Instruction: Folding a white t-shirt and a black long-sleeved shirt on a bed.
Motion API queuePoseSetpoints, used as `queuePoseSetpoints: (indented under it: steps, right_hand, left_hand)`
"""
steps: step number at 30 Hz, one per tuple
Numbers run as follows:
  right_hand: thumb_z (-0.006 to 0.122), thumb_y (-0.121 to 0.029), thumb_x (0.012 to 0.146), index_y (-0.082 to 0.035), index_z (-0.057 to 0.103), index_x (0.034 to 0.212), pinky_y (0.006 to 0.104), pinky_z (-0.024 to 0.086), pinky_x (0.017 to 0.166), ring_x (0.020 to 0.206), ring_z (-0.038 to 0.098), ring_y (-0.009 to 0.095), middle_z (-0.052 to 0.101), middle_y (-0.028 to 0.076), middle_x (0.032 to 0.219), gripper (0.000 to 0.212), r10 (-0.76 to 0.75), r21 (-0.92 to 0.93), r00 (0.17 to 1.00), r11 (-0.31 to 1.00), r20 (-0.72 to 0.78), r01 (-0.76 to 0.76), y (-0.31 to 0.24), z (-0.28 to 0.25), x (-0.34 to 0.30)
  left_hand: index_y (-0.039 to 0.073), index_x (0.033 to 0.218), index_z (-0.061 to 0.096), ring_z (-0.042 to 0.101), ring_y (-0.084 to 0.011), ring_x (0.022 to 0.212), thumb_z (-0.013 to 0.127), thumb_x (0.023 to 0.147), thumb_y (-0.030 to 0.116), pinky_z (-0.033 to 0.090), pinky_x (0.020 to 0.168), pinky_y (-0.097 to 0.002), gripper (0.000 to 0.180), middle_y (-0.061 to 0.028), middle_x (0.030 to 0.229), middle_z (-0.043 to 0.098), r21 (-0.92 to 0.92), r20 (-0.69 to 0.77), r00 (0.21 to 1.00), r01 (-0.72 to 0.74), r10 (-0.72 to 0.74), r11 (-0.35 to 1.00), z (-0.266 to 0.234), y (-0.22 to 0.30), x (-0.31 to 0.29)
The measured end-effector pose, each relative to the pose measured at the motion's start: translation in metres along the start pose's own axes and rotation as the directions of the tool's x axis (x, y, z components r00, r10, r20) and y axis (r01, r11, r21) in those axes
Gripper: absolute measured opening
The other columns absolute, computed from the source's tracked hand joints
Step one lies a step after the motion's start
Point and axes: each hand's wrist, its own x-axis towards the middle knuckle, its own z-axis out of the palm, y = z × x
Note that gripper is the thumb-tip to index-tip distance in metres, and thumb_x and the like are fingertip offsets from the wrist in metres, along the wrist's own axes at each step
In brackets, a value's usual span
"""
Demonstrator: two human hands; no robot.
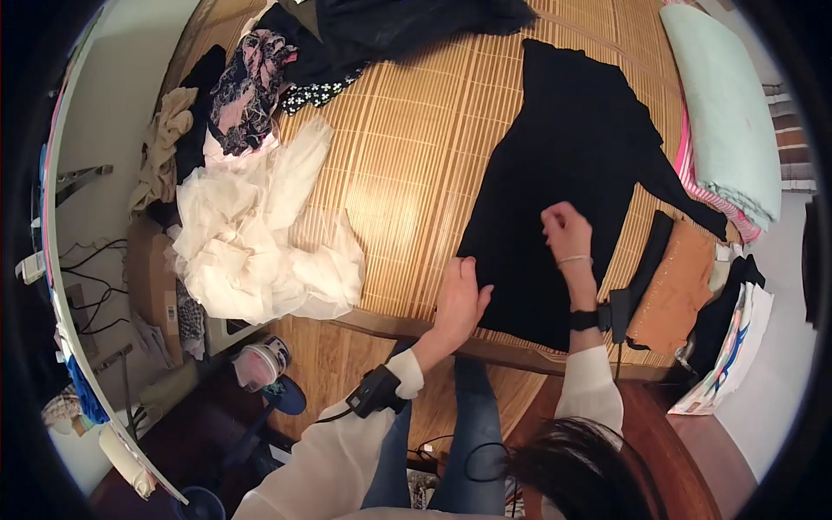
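Observation:
A black long-sleeved garment (555, 165) lies spread on a bamboo mat (407, 147), one sleeve stretching out to the right. At its lower left edge rests my left hand (458, 302), thumb apart from the fingers and touching the cloth. My right hand (568, 232) is over the middle of the garment, its fingers curled in with nothing visible in them. Whether its fingertips touch the cloth, I cannot tell.
Left of the garment is a heap of cream sheer fabric (260, 243). Behind it lie a dark floral cloth (251, 95) and more black clothing (407, 26). On the right are a brown folded item (674, 282) and a rolled mint-green blanket (728, 113).

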Motion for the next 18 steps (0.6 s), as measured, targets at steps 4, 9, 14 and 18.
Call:
queuePoseSetpoints:
  steps: [4, 9, 14, 18]
  right_hand:
    - [0.063, -0.021, 0.083, -0.002, 0.06, 0.082, 0.035, 0.048, 0.059, 0.063, 0.061, 0.026, 0.063, 0.012, 0.07, 0.019, -0.132, -0.199, 0.987, 0.974, -0.094, 0.111, -0.021, -0.019, 0.052]
    - [0.067, -0.034, 0.079, -0.005, 0.057, 0.089, 0.0422, 0.05, 0.067, 0.082, 0.063, 0.034, 0.065, 0.016, 0.084, 0.033, -0.165, -0.531, 0.984, 0.841, -0.07, 0.104, -0.073, 0.024, 0.1]
    - [0.062, -0.028, 0.08, -0.003, 0.058, 0.089, 0.0437, 0.052, 0.075, 0.09, 0.062, 0.037, 0.065, 0.019, 0.087, 0.027, -0.148, -0.676, 0.988, 0.733, -0.042, 0.081, -0.06, 0.021, 0.137]
    - [0.058, -0.026, 0.082, -0.001, 0.059, 0.083, 0.039, 0.051, 0.07, 0.082, 0.063, 0.035, 0.066, 0.018, 0.085, 0.025, -0.077, -0.514, 0.995, 0.857, -0.065, 0.033, -0.054, 0.024, 0.141]
  left_hand:
    - [-0.005, 0.105, 0.047, 0.052, -0.0373, 0.094, 0.07, 0.072, 0.006, 0.044, 0.08, -0.0426, 0.041, -0.0207, 0.097, 0.052, 0.002, 0.099, 0.987, 0.13, -0.129, 0.992, 0.015, 0.01, 0.009]
    - [-0.001, 0.095, 0.052, 0.056, -0.0357, 0.079, 0.071, 0.071, 0.005, 0.046, 0.069, -0.042, 0.031, -0.0172, 0.081, 0.056, 0.011, 0.115, 0.977, 0.18, -0.18, 0.984, 0.009, -0.015, 0.007]
    - [0.0, 0.093, 0.053, 0.056, -0.0343, 0.064, 0.069, 0.074, 0.004, 0.045, 0.059, -0.0416, 0.025, -0.0186, 0.07, 0.055, -0.177, 0.159, 0.952, 0.29, -0.264, 0.94, 0.019, -0.015, 0.005]
    - [0.0, 0.098, 0.053, 0.057, -0.0333, 0.062, 0.068, 0.075, 0.006, 0.046, 0.058, -0.0404, 0.028, -0.0188, 0.069, 0.055, -0.191, 0.253, 0.917, 0.361, -0.309, 0.913, 0.012, -0.026, -0.002]
